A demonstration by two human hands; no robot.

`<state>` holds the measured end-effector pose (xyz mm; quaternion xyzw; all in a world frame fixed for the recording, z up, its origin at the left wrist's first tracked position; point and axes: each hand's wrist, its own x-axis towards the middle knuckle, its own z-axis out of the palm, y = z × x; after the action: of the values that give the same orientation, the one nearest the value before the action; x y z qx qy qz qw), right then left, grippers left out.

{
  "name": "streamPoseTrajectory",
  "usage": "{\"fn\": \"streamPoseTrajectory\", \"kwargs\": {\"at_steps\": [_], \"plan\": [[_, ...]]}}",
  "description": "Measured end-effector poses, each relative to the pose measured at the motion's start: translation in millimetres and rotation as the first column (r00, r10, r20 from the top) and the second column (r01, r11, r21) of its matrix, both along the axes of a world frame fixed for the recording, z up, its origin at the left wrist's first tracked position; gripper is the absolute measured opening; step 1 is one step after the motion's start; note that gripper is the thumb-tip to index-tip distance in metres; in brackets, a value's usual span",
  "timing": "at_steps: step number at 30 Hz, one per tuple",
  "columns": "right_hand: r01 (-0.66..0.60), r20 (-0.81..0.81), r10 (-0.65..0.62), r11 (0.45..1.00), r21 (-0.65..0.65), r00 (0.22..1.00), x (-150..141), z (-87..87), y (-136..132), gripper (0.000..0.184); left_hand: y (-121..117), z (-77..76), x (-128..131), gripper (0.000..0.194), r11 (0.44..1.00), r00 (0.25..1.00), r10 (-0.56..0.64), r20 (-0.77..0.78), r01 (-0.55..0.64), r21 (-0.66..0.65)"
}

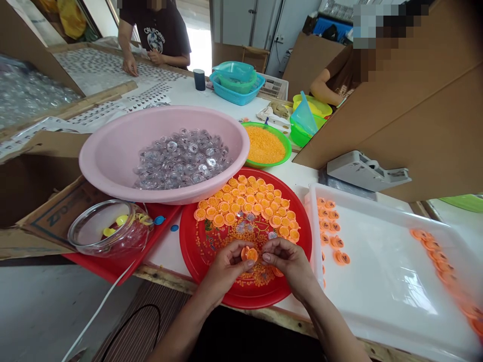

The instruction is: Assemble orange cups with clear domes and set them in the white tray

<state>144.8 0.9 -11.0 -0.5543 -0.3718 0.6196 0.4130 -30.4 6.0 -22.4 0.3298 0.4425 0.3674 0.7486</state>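
My left hand [229, 261] pinches a small orange cup-shaped plastic piece [249, 253] between thumb and fingers, its open side up. Close to it, my right hand [285, 257] has thumb and forefinger pressed together; whatever they hold, if anything, is too small or hidden to name. Both hands are above a red round tray [196, 261]. Many similar orange pieces [241, 200] cover the tray's far half, and small orange beads [241, 236] lie scattered in front of them with a few clear discs [272, 235].
A pink basin [109, 151] of clear discs and a green bowl [289, 153] of orange beads stand behind the tray. At right, a white tray [377, 281] holds rows of orange pieces. A glass jar [128, 236] stands left. Two people [160, 35] work across the table.
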Motion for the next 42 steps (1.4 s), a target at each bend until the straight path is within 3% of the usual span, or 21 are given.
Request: {"fn": "streamPoseTrajectory", "kwargs": {"at_steps": [5,14,24,32,37,40,42], "plan": [[0.003,0.013,-0.004,0.999,0.044,1.000,-0.9,3.9,-1.2,0.026,-1.0,1.1,1.0,0.030,0.999,0.999,-0.044,0.011,0.044,0.015],[-0.049,0.040,0.051,0.997,-0.053,0.998,-1.0,-2.9,-0.4,0.029,-1.1,-2.0,0.6,0.035,0.990,0.993,-0.113,-0.039,0.116,0.076],[-0.243,0.265,0.205,0.963,0.119,0.942,-0.7,-3.8,1.7,0.013,-2.1,-1.6,5.1,0.030,0.987,0.989,-0.150,-0.015,0.151,0.047],[-0.158,0.306,0.130,0.985,0.068,0.943,-3.0,-15.8,-2.3,0.020,-2.0,1.4,4.8,0.035,0.967,0.972,-0.181,-0.148,0.204,0.156],[-0.223,0.358,0.169,0.968,0.114,0.918,-3.5,-12.4,-5.8,0.019,-4.6,4.9,3.2,0.054,0.987,0.993,-0.078,-0.085,0.089,0.134],[-0.308,0.401,0.221,0.936,0.168,0.889,-6.0,-9.4,-9.2,0.010,-5.8,6.1,1.1,0.055,0.994,0.997,-0.050,-0.050,0.055,0.095],[-0.303,0.461,0.174,0.927,0.222,0.870,-8.6,-6.6,-10.3,0.010,-6.7,7.1,1.6,0.054,0.995,0.998,-0.053,-0.033,0.056,0.084]]}}
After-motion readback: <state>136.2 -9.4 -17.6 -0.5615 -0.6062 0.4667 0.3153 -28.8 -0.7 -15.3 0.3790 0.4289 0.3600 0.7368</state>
